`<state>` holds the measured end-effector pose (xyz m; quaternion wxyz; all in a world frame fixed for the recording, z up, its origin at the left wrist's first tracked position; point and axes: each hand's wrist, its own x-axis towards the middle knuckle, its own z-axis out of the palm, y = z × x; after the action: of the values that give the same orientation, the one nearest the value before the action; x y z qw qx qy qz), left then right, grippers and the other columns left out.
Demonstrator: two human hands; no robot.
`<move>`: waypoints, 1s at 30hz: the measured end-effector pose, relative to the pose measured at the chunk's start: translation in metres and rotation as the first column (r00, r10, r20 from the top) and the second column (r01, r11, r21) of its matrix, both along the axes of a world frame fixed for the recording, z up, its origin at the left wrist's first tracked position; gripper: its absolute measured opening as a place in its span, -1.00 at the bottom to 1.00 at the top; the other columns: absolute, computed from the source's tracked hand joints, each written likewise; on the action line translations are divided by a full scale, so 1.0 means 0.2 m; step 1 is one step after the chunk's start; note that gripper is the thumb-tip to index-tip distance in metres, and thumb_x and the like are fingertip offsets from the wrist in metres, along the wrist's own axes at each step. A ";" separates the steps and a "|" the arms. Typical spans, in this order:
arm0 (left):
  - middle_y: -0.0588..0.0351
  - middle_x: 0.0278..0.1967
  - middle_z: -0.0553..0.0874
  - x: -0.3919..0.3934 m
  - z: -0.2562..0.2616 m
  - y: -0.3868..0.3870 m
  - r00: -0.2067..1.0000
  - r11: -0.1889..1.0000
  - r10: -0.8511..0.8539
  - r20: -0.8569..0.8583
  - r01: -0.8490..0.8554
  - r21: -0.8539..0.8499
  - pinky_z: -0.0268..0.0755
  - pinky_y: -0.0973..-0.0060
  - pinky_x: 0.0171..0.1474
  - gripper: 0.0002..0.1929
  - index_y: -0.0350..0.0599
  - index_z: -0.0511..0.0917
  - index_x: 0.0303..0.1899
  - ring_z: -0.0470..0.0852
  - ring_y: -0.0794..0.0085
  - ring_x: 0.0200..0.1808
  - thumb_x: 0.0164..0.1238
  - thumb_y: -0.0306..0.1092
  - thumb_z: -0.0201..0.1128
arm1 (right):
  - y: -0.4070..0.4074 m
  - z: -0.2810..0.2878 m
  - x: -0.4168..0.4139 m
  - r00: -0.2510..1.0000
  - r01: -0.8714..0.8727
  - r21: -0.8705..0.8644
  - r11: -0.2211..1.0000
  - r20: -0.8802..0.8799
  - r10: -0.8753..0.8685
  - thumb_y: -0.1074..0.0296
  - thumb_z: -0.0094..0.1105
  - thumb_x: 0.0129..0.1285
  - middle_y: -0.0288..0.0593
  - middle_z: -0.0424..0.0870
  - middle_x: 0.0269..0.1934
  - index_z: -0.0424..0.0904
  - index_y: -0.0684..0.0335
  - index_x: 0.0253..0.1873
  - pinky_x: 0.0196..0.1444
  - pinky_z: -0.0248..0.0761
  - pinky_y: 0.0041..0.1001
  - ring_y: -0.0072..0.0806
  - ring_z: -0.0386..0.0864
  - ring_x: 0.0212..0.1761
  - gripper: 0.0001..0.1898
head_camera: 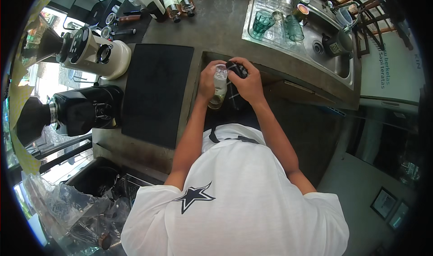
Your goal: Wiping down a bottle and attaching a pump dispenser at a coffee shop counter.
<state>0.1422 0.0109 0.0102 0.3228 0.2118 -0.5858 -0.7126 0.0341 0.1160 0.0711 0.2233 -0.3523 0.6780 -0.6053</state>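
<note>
My left hand (207, 81) is closed around the upper part of a clear bottle (220, 85) with some pale yellow liquid at its base. Beside it, my right hand (248, 81) grips a dark checked cloth (237, 68), bunched up between thumb and fingers, with more of it hanging below the hand. The thumb of that hand is close to the top of the bottle; whether they touch, I cannot tell. Both hands are in front of my body, just inside the worktop's edge.
A black mat (157, 93) lies on the worktop at left, beside two coffee grinders (116, 58). Portafilters (123, 18) and several bottles (177, 2) stand or lie beyond. At upper right, green glasses (263, 21) are on the drainer of a steel sink (318, 46) holding a pitcher (339, 43).
</note>
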 end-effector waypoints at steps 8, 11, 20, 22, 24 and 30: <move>0.02 -0.18 0.74 0.03 -0.01 -0.01 0.991 0.991 0.131 0.000 -0.131 -0.034 0.47 0.50 0.02 -0.54 -0.41 0.63 -0.07 0.67 0.42 -0.10 0.35 -0.20 -0.14 | -0.03 -0.05 0.04 0.998 -0.003 0.079 0.997 0.060 -0.002 0.40 0.35 0.20 -0.27 0.66 -0.23 0.59 0.34 0.02 -0.05 0.46 -0.56 -0.64 0.56 -0.17 -0.69; -0.01 -0.19 0.74 0.00 -0.02 -0.05 0.981 0.980 0.194 -0.012 -0.195 -0.047 0.47 0.48 0.01 -0.53 -0.42 0.63 -0.10 0.68 0.39 -0.13 0.35 -0.20 -0.14 | -0.04 -0.03 0.06 0.988 -0.045 0.001 0.999 -0.148 0.045 0.40 0.35 0.22 -0.30 0.66 -0.26 0.59 0.33 0.02 -0.09 0.46 -0.56 -0.64 0.56 -0.21 -0.70; 0.01 -0.25 0.74 -0.07 0.05 -0.05 0.980 0.984 0.175 -0.095 -0.169 0.065 0.49 0.47 -0.05 -0.57 -0.40 0.63 -0.13 0.68 0.40 -0.19 0.39 -0.23 -0.15 | -0.11 -0.02 -0.04 0.994 0.067 0.014 0.998 0.084 -0.068 0.38 0.33 0.30 -0.33 0.65 -0.26 0.59 0.34 0.02 -0.16 0.45 -0.61 -0.70 0.54 -0.25 -0.74; 0.00 -0.26 0.74 -0.08 0.05 -0.07 0.976 0.979 0.200 -0.083 -0.195 0.058 0.49 0.46 -0.05 -0.56 -0.40 0.63 -0.14 0.69 0.39 -0.19 0.40 -0.22 -0.15 | -0.11 -0.02 -0.03 0.996 0.073 0.016 0.997 0.040 -0.074 0.37 0.33 0.31 -0.36 0.64 -0.28 0.60 0.33 0.01 -0.19 0.43 -0.62 -0.72 0.52 -0.28 -0.76; 0.01 -0.26 0.74 -0.08 0.06 -0.09 0.971 0.970 0.237 -0.040 -0.234 0.059 0.49 0.46 -0.05 -0.56 -0.39 0.63 -0.14 0.68 0.39 -0.20 0.41 -0.22 -0.16 | -0.10 -0.02 0.01 0.998 0.051 0.019 0.999 0.041 -0.052 0.36 0.33 0.31 -0.37 0.64 -0.28 0.60 0.33 0.00 -0.19 0.43 -0.62 -0.72 0.51 -0.28 -0.76; 0.02 -0.26 0.74 -0.07 0.04 -0.06 0.961 0.964 0.265 -0.078 -0.262 0.056 0.49 0.45 -0.05 -0.56 -0.38 0.64 -0.14 0.68 0.38 -0.21 0.43 -0.22 -0.17 | -0.15 -0.04 -0.01 0.999 0.013 -0.021 1.000 0.033 -0.013 0.34 0.33 0.33 -0.38 0.63 -0.29 0.60 0.33 -0.01 -0.21 0.43 -0.63 -0.73 0.51 -0.29 -0.77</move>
<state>0.1292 -0.0020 0.0190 0.4345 0.2646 -0.5220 -0.6846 0.0314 0.0856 0.0638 0.2268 -0.3402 0.6700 -0.6197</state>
